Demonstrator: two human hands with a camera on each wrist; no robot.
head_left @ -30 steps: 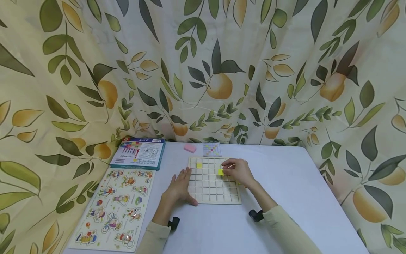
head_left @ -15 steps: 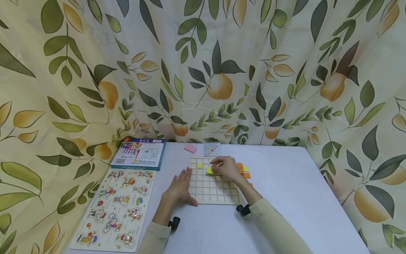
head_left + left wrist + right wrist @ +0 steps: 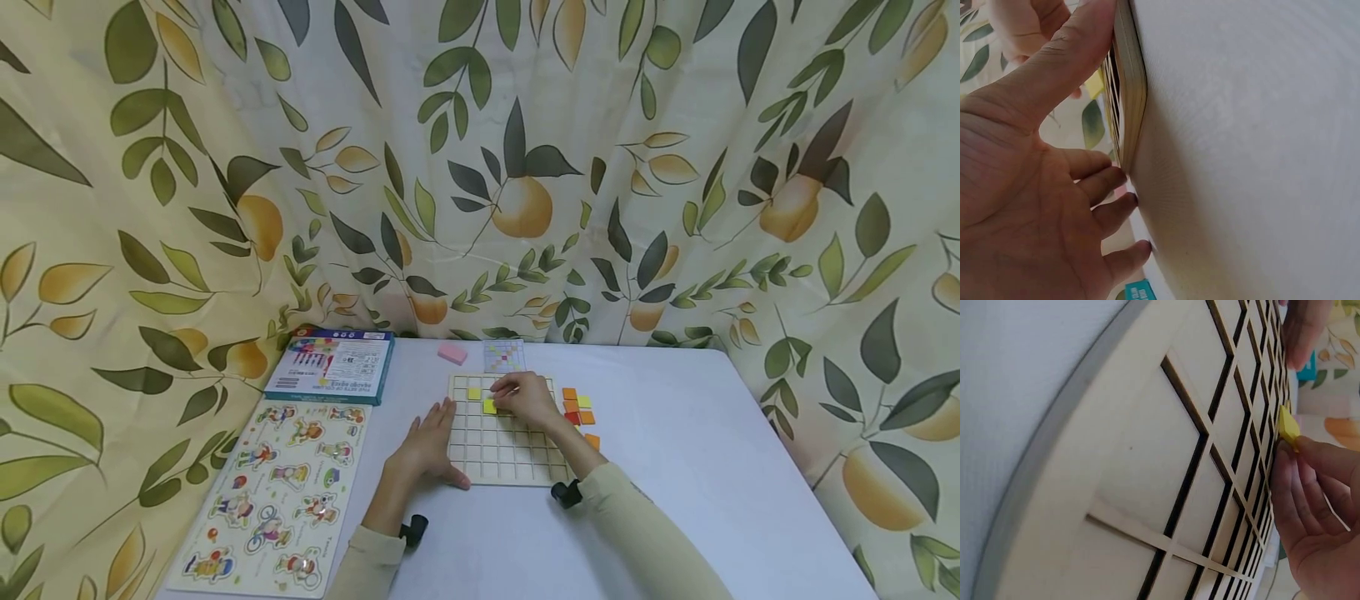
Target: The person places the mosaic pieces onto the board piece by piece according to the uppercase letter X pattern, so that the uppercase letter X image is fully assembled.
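Observation:
A wooden grid board [image 3: 504, 463] lies on the white table. My right hand [image 3: 529, 402] is over its upper part and pinches a yellow square tile [image 3: 489, 407] between thumb and fingers. In the right wrist view the yellow tile [image 3: 1288, 428] is tilted at the grid lines. Another yellow tile [image 3: 474, 393] sits in a top-row cell. My left hand [image 3: 429, 446] rests at the board's left edge with its fingers spread. The left wrist view shows that thumb [image 3: 1063, 62] against the board's edge and the straight fingertips along the table.
Several orange, red and yellow tiles [image 3: 587, 417] lie right of the board. Behind it are a patterned grid card [image 3: 504, 356] and a pink block [image 3: 452, 353]. A teal-edged box [image 3: 330, 371] and a picture puzzle board [image 3: 251, 496] take up the left side.
My right hand has moved left over the board with the yellow tile, uncovering the loose tiles on the right. My left hand has stayed at the board's edge.

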